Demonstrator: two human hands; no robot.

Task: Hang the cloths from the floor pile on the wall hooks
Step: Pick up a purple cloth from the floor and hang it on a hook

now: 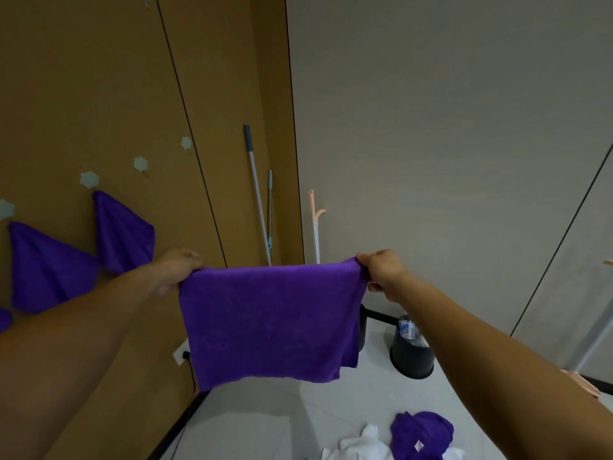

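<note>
I hold a purple cloth (pixel 272 323) stretched flat in front of me. My left hand (pixel 177 268) grips its top left corner and my right hand (pixel 381 272) pinches its top right corner. On the brown wall to the left, two purple cloths (pixel 122 234) (pixel 46 267) hang from pale hexagonal hooks. Two bare hooks (pixel 140 163) (pixel 186 143) sit further right and higher on that wall. The floor pile (pixel 421 433) of purple and white cloths lies at the bottom right.
Two mop handles (pixel 257 190) lean in the corner, with a pink-tipped stick (pixel 315 224) beside them. A black bin (pixel 411 356) with a bottle in it stands on the white floor. A wall socket (pixel 181 353) with a black cable sits low on the brown wall.
</note>
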